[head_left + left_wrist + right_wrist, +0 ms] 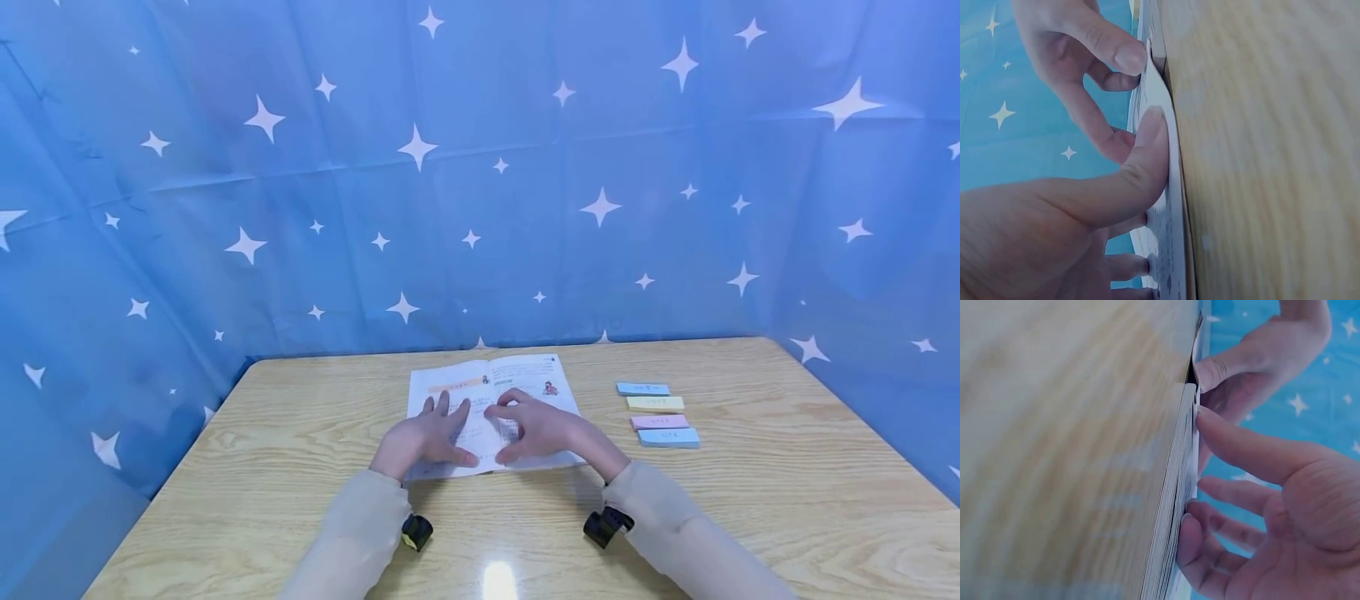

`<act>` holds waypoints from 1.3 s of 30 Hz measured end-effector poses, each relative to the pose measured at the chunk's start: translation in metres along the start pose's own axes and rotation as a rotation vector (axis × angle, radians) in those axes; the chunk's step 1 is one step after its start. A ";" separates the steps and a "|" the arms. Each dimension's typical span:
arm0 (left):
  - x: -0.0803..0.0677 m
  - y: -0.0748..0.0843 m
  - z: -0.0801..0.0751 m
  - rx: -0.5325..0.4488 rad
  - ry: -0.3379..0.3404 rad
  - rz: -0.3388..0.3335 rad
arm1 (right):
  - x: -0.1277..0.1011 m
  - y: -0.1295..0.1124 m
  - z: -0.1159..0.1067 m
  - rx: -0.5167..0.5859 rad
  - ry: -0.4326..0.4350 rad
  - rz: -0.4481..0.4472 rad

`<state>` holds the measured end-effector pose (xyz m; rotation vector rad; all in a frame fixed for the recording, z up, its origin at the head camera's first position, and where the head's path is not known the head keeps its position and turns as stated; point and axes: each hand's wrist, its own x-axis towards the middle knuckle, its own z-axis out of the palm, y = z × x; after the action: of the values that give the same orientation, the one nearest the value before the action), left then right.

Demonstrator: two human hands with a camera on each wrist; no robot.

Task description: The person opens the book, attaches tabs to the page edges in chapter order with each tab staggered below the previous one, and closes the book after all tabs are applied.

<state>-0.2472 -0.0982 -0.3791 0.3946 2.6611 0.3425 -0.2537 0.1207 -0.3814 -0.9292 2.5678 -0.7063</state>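
Your head camera looks forward and down from farther back over the pale wood-grain table (300,433). Your black left wrist camera (417,532) and black right wrist camera (607,527) face the open white paper book (525,372) low, close and rolled sideways; both share your bare left hand (429,435) and bare right hand (542,427).

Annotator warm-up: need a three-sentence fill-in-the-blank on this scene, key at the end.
1. The left hand and right hand both touch an open ____.
2. Of the four paper strips on the table, ____ are blue.
3. The blue curtain is patterned with white ____.

Missing: book; two; stars
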 end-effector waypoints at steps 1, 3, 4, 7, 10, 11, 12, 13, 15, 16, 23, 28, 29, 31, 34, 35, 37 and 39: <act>0.002 0.000 -0.001 -0.004 0.003 -0.001 | 0.001 0.001 -0.001 -0.002 0.002 0.008; 0.006 0.001 -0.001 -0.006 0.009 -0.004 | 0.003 0.004 -0.004 0.002 0.003 0.011; 0.008 0.001 -0.001 -0.008 0.011 -0.006 | 0.003 0.005 -0.005 0.008 0.003 0.011; 0.012 0.000 -0.001 -0.011 0.017 -0.012 | 0.005 0.009 -0.007 0.036 -0.003 -0.002; 0.014 -0.001 0.001 -0.015 0.021 -0.016 | 0.008 0.014 -0.008 0.065 -0.001 -0.036; 0.015 -0.001 0.001 -0.018 0.025 -0.015 | 0.009 0.015 -0.009 0.071 0.005 -0.050; 0.015 -0.002 0.002 -0.024 0.026 -0.015 | 0.010 0.017 -0.009 0.077 0.014 -0.060; 0.014 -0.002 0.002 -0.029 0.029 -0.015 | 0.012 0.019 -0.009 0.077 0.029 -0.073; 0.014 -0.002 0.003 -0.040 0.032 -0.013 | 0.017 0.021 -0.010 0.069 0.061 -0.081; 0.014 -0.002 0.003 -0.044 0.034 -0.012 | 0.020 0.022 -0.010 0.060 0.074 -0.084; 0.013 -0.001 0.004 -0.023 0.035 -0.008 | 0.045 0.023 -0.017 0.012 0.117 -0.052; 0.013 0.000 0.003 -0.027 0.036 -0.014 | 0.065 0.029 -0.015 0.005 0.134 0.089; 0.013 0.001 0.003 -0.030 0.037 -0.019 | 0.068 0.030 -0.015 0.013 0.130 0.130; 0.012 0.001 0.002 -0.038 0.036 -0.029 | 0.073 0.029 -0.015 0.008 0.128 0.199; 0.011 0.002 0.001 -0.043 0.037 -0.040 | 0.075 0.025 -0.018 0.002 0.122 0.294; 0.011 0.003 0.001 -0.042 0.038 -0.040 | 0.077 0.024 -0.019 0.000 0.122 0.316; 0.011 0.003 0.000 -0.041 0.035 -0.041 | 0.078 0.023 -0.020 0.000 0.110 0.353; 0.011 0.003 0.000 -0.038 0.031 -0.042 | 0.080 0.023 -0.021 0.004 0.100 0.381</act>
<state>-0.2561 -0.0918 -0.3823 0.3232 2.6847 0.3892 -0.3336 0.0898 -0.3869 -0.3892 2.7154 -0.6572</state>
